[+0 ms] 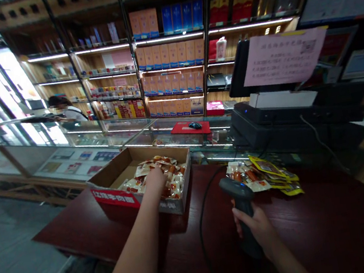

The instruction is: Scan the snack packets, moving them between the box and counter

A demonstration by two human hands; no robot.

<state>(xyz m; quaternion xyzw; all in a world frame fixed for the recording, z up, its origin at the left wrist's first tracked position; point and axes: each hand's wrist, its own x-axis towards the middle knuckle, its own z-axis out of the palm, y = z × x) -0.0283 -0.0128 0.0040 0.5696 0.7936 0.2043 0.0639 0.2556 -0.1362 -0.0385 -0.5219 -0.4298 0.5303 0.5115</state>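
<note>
Left hand (pixel 154 181): fingers (pixel 156 172) touch wrapped snack packets (pixel 171 179) inside a cardboard box (pixel 132 167) on the worktop (pixel 318 225); grasp unclear. Right hand (pixel 254 230): fingers clenched around a barcode scanner (pixel 240 196).

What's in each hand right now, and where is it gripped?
The right hand grips a corded barcode scanner by its handle. The left hand is on the snack packets in a cardboard box; whether it holds one cannot be told.
</note>
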